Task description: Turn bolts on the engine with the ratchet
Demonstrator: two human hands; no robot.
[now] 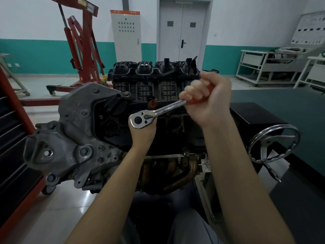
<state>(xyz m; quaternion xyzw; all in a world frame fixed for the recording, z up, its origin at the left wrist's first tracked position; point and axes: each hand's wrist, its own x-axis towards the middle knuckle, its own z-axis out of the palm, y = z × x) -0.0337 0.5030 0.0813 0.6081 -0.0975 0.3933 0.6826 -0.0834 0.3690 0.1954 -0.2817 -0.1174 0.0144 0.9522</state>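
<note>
Your right hand curls tight round the ratchet handle; your left hand, its grip hidden, sits beneath the ratchet's head over the engine.

An auto training workshop: mounted engine, red engine hoist, teaching display boards.

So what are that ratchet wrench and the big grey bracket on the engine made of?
The ratchet wrench looks like polished chromed steel: mirror-bright, with sharp highlights. Its grip, held in the right hand, is orange, probably plastic or rubber. The grey bracket appears to be cast aluminium: dull, slightly rough, with moulded ribs and bosses. The left hand sits under the wrench head.
</note>
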